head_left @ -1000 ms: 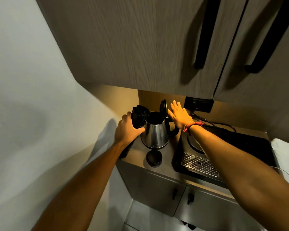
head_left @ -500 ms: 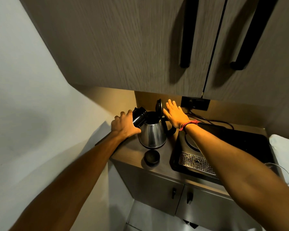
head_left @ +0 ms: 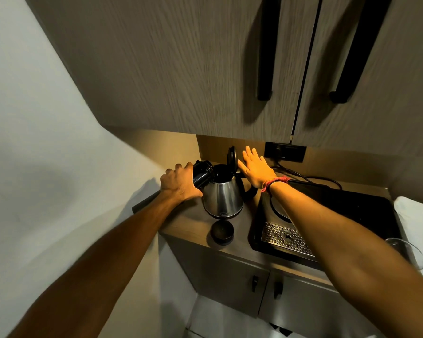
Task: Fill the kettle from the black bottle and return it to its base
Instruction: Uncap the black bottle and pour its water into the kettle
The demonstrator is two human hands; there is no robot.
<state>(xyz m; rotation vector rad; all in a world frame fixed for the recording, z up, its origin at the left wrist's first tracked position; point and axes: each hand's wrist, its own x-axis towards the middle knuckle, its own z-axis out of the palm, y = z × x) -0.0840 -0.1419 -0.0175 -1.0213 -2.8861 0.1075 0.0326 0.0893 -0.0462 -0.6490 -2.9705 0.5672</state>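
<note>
On the surface [head_left: 242, 230] at twelve o'clock, the kettle [head_left: 222, 198] stands off its base, the left hand [head_left: 180, 182], fingers wrapped round the black bottle [head_left: 202, 174], tips it mouth-first into the opening, while the right hand [head_left: 255, 168], fingers spread flat, props the lid [head_left: 231, 156] upright, evidently clearing the pour.

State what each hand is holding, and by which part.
The left hand grips the black bottle around its body, tilted over the kettle. The right hand holds nothing; it lies open behind the raised lid.
</note>
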